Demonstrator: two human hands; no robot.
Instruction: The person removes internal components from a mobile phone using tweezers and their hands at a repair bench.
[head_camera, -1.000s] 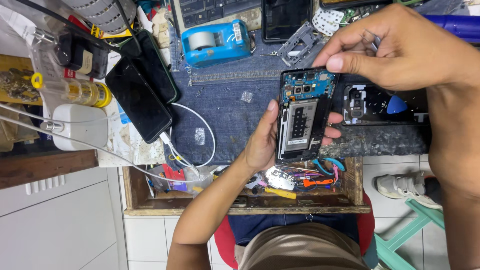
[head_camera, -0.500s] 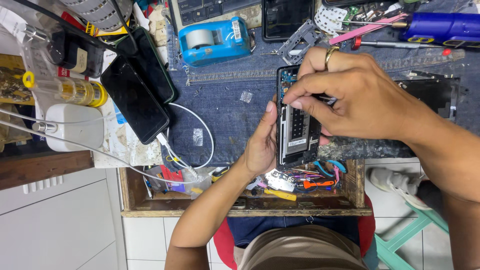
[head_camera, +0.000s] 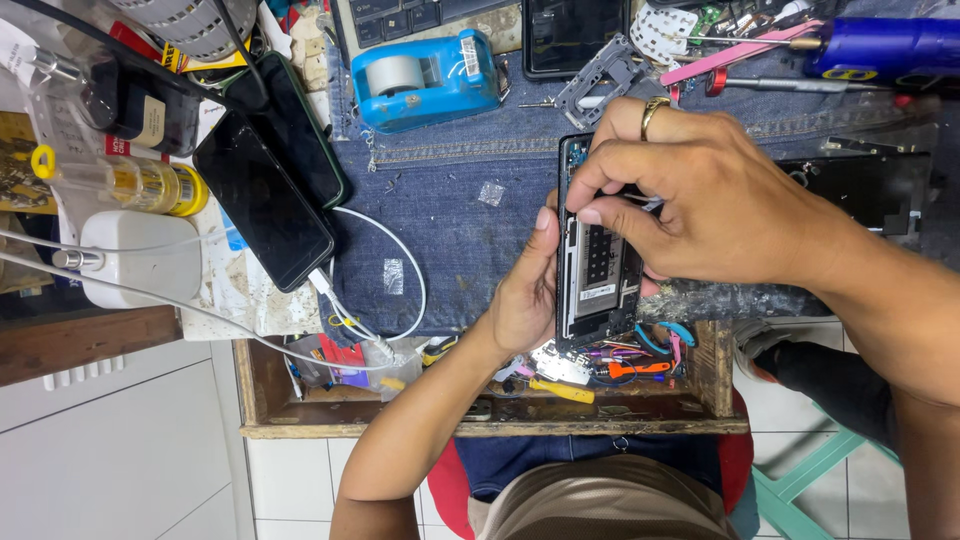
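Bare forearms, no sleeves; the right hand (head_camera: 710, 200) wears a plain gold band ring (head_camera: 651, 113) on one finger.

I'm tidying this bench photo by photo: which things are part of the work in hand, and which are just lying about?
In hand:
opened phone, back facing up
left hand, gripping its edge
right hand, fingertips pinching at its upper part

Lying about:
blue tape dispenser
two dark phones
white charger
yellow bottle

The left hand (head_camera: 525, 300) cradles an opened phone (head_camera: 597, 270) from its side, its back cover off, over a denim cloth (head_camera: 450, 210). The right hand (head_camera: 700, 200) pinches at the phone's upper interior. A blue tape dispenser (head_camera: 425, 78) and 2 dark phones (head_camera: 270, 190) lie nearby.
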